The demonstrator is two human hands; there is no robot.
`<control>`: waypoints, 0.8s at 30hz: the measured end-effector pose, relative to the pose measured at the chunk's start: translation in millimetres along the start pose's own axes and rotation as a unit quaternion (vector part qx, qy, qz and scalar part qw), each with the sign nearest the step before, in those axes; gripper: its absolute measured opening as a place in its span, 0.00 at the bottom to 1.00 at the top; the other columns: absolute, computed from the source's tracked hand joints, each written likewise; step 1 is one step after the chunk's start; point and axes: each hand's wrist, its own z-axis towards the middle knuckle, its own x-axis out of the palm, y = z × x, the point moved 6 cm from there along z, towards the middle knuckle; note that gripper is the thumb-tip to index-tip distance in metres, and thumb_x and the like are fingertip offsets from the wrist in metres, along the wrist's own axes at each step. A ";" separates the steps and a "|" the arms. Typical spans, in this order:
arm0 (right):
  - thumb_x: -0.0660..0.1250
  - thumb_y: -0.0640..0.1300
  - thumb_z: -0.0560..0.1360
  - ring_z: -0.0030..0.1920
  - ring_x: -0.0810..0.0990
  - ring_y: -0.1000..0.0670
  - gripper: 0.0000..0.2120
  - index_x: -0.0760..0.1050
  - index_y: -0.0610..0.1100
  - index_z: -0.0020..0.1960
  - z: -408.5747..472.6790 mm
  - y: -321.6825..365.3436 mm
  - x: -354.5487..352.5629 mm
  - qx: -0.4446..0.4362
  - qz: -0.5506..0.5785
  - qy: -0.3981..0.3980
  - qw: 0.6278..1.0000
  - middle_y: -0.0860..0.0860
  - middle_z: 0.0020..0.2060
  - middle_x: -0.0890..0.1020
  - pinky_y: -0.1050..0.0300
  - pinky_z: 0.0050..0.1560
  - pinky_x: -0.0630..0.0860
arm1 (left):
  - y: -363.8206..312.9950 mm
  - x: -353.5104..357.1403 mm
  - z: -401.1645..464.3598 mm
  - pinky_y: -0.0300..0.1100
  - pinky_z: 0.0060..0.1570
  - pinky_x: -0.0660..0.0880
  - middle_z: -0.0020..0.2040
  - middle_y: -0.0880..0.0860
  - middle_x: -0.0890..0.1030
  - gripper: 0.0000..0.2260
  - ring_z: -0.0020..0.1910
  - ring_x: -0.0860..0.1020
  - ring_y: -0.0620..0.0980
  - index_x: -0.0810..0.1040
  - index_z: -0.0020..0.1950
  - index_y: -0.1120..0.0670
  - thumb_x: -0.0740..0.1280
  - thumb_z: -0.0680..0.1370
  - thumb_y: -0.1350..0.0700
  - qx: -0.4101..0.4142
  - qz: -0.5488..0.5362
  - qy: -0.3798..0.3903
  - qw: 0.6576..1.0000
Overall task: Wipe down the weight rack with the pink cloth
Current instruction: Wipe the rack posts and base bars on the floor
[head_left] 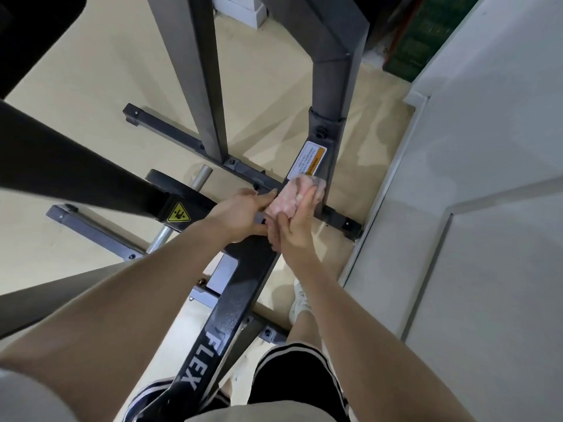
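Nearest me, the black FLEX bar (219, 324) of the rack (330, 86) runs up btwn my arms. My left hand (240, 216) grips the bar w/ curled fingers, prob to steady me while I lean in. Right hand (294, 226) lies flat, fingers straight, pressing the pink cloth (292, 196) onto the bar by the base joint, just below the warning label (307, 159). Beyond, grey uprights and the floor (91, 86).
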 end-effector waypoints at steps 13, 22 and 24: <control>0.63 0.43 0.78 0.68 0.58 0.24 0.42 0.30 0.54 0.73 -67.5 -38.4 38.4 0.090 -0.053 0.084 0.991 0.25 0.70 0.54 0.27 0.67 0.57 | 25.5 -8.9 -57.3 0.48 0.72 0.39 0.74 0.52 0.64 0.27 0.76 0.47 0.54 0.63 0.73 0.50 0.66 0.76 0.48 -0.035 0.191 -0.089 0.977; 0.43 0.52 0.80 0.76 0.40 0.48 0.29 0.38 0.42 0.76 -70.8 3.5 76.4 -0.227 -0.585 0.179 0.757 0.49 0.76 0.40 0.49 0.73 0.34 | 47.6 -22.6 -123.6 0.50 0.60 0.69 0.63 0.60 0.74 0.17 0.62 0.71 0.59 0.72 0.67 0.60 0.59 0.78 0.66 -0.048 0.064 -0.249 0.965; 0.40 0.48 0.78 0.76 0.38 0.48 0.29 0.38 0.41 0.77 -59.5 4.8 91.0 -0.238 -0.602 0.245 0.722 0.48 0.76 0.39 0.50 0.73 0.34 | 62.4 -23.3 -132.7 0.51 0.56 0.72 0.62 0.59 0.74 0.18 0.60 0.73 0.59 0.72 0.66 0.60 0.59 0.77 0.67 -0.079 0.048 -0.258 0.962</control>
